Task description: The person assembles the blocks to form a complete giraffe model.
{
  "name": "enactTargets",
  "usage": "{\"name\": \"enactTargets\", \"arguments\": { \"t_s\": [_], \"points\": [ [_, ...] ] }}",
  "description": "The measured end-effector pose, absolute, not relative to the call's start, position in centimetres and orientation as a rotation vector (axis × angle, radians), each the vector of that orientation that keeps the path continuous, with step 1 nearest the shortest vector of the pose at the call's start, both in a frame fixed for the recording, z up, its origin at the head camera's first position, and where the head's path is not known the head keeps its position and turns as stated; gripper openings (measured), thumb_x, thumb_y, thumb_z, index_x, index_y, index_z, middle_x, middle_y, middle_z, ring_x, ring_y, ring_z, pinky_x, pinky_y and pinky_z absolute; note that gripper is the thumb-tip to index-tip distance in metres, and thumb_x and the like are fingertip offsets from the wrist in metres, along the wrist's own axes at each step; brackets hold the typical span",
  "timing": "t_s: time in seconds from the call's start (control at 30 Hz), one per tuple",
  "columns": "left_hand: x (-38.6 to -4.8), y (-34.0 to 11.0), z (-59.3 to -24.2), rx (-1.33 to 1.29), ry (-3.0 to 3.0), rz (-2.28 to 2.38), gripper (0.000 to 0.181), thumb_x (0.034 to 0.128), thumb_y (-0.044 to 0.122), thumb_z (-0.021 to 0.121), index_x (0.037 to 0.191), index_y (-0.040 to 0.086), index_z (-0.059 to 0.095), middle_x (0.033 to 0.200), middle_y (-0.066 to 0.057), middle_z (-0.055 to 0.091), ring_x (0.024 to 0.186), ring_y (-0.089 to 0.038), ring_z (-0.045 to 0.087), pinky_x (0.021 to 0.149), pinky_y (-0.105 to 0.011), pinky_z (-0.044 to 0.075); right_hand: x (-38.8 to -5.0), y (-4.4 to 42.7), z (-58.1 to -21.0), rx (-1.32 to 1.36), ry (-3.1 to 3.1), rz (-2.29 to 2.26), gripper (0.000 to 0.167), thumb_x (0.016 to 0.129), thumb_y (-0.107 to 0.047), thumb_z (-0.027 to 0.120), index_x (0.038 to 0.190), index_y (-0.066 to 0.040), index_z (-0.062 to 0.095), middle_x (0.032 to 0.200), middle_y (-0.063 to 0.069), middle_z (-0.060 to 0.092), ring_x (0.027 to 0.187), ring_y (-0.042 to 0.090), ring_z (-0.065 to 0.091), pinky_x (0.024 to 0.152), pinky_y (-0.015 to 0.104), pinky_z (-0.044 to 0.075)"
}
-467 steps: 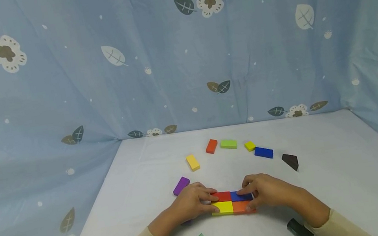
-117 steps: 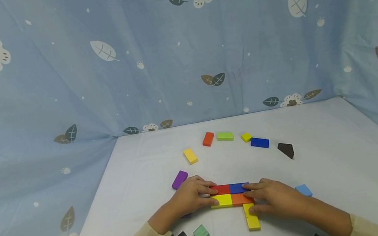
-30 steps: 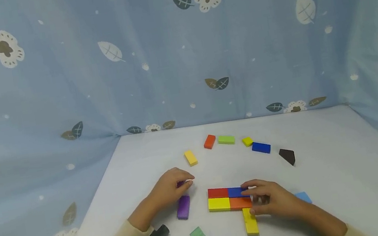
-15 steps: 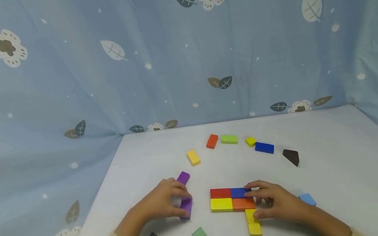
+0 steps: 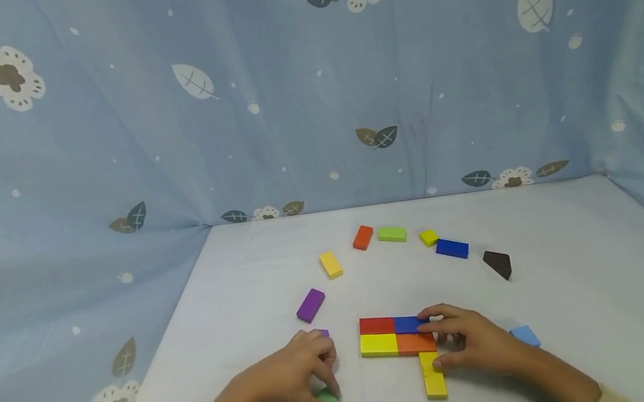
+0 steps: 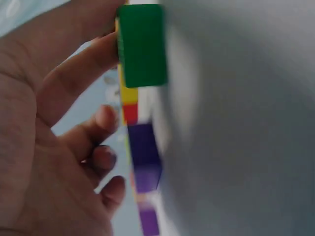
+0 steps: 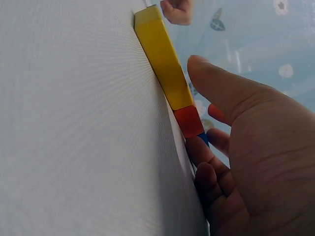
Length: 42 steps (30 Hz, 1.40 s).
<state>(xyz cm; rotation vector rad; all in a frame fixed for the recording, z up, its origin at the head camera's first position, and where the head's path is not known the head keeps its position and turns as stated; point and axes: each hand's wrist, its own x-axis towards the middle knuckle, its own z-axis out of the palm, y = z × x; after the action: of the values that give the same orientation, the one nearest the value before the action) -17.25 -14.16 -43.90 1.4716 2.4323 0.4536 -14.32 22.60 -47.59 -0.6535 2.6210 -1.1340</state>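
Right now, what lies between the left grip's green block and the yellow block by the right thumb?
In the head view, only bare white tabletop lies between the green block and the yellow block.

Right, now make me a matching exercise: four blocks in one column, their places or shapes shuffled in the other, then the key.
1. Green block
2. Lime block
3. Brown block
4. Light blue block

A. Tapers towards one end
B. Beside the right forearm
C. Between a red-orange block and a small yellow block
D. At the fingertips of the left grip

Pairs: 1-D, 2-C, 3-A, 4-B
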Motion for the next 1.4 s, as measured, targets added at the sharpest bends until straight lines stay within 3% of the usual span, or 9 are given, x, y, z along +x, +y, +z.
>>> {"name": "enactTargets", "arguments": {
  "t_s": [0.23, 0.4, 0.57, 0.83, 1.1, 1.4],
  "points": [
    [-18.3, -16.7, -42.8, 1.277, 2.443, 0.447, 0.020, 0.0703, 0.033, 0.084, 0.087, 0.038, 0.073, 0.089, 0.016, 0.044, 0.089, -0.005, 0.039, 0.076, -0.024, 0.036, -14.3, 22.6, -47.6, -0.638, 2.630, -1.119, 0.049, 0.078, -0.048, 0.078, 0.123, -0.032, 0.067, 0.131, -0.012, 0.050, 0.089, 0.009, 0.052, 0.071, 0.024, 0.047],
    [-19.2, -17.0, -42.8, 1.152, 2.511, 0.558, 0.027, 0.0785, 0.045, 0.078, 0.102, 0.034, 0.069, 0.100, 0.016, 0.053, 0.097, -0.007, 0.049, 0.087, -0.029, 0.045, -14.4, 22.6, -47.6, -0.654, 2.626, -1.126, 0.049, 0.079, -0.048, 0.078, 0.124, -0.031, 0.067, 0.131, -0.012, 0.050, 0.088, 0.009, 0.052, 0.070, 0.024, 0.047],
    [-19.8, -16.5, -42.9, 1.141, 2.617, 0.454, 0.041, 0.0842, 0.048, 0.073, 0.123, 0.034, 0.068, 0.121, 0.019, 0.059, 0.113, -0.011, 0.050, 0.096, -0.040, 0.043, -14.4, 22.6, -47.7, -0.667, 2.617, -1.140, 0.050, 0.078, -0.048, 0.078, 0.124, -0.031, 0.066, 0.132, -0.011, 0.050, 0.089, 0.009, 0.053, 0.071, 0.024, 0.047],
    [-20.3, -15.8, -43.3, 1.253, 2.607, 0.426, 0.033, 0.0822, 0.041, 0.077, 0.114, 0.034, 0.073, 0.115, 0.023, 0.064, 0.096, -0.002, 0.048, 0.082, -0.030, 0.038, -14.4, 22.6, -47.7, -0.655, 2.628, -1.103, 0.051, 0.079, -0.050, 0.077, 0.125, -0.030, 0.067, 0.134, -0.011, 0.049, 0.090, 0.010, 0.051, 0.071, 0.024, 0.047],
    [-19.6, -14.7, -43.6, 1.493, 2.567, 0.306, 0.028, 0.0852, 0.045, 0.072, 0.111, 0.036, 0.074, 0.119, 0.022, 0.063, 0.088, -0.001, 0.045, 0.073, -0.020, 0.036, -14.2, 22.4, -47.2, -0.645, 2.649, -1.035, 0.054, 0.079, -0.054, 0.074, 0.124, -0.025, 0.069, 0.136, -0.013, 0.048, 0.096, 0.011, 0.050, 0.074, 0.023, 0.047],
    [-17.9, -14.8, -43.0, 1.596, 2.501, 0.297, 0.032, 0.0850, 0.038, 0.075, 0.117, 0.036, 0.071, 0.127, 0.018, 0.060, 0.092, -0.002, 0.047, 0.072, -0.018, 0.035, -14.3, 22.5, -47.6, -0.686, 2.620, -1.083, 0.042, 0.081, -0.050, 0.074, 0.120, -0.035, 0.070, 0.135, -0.014, 0.048, 0.097, 0.011, 0.052, 0.075, 0.023, 0.049]
  ]
}}
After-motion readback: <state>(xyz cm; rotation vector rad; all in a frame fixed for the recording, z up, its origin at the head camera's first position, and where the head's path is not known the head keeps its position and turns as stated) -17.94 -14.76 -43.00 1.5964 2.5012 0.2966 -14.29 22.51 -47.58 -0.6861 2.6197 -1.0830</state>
